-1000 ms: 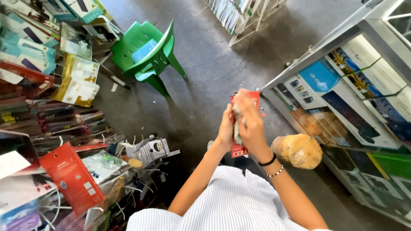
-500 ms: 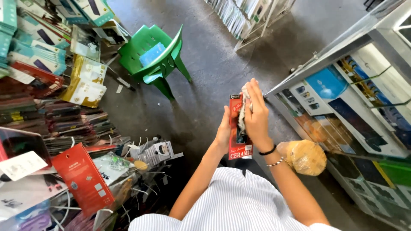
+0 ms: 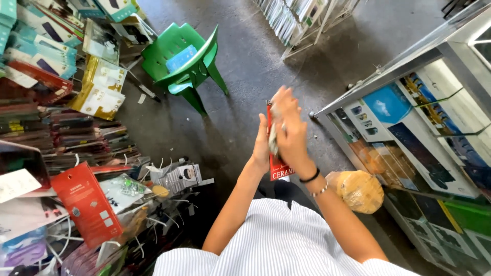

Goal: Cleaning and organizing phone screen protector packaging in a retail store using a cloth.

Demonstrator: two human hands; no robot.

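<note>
A shop interior with a grey concrete floor (image 3: 245,66) is seen from above. At mid-frame, above the floor, a flat red packet (image 3: 276,166) is held upright between the two hands. The left hand (image 3: 262,145) is wrapped around the packet's left edge, gripping it. The right hand (image 3: 288,128) is pressed over the packet's front face, with a pale crumpled cloth (image 3: 273,139) clutched under its fingers against the packet; only the packet's lower corner and part of its top edge are visible. A black band and a beaded bracelet are worn on the right wrist. A striped white shirt (image 3: 286,240) is seen at the bottom edge.

Just to the right of the right forearm, a clear bag with yellowish contents (image 3: 359,190) is noted beside the foot of a glass display case (image 3: 419,128), in which boxed goods are shelved. To the left, stacks of packaged accessories (image 3: 56,102) are piled, with a red box (image 3: 84,204) near the lower left corner. A green plastic chair (image 3: 184,66) stands on the floor beyond the hands. A wire rack of packets (image 3: 302,15) is seen at the top edge.
</note>
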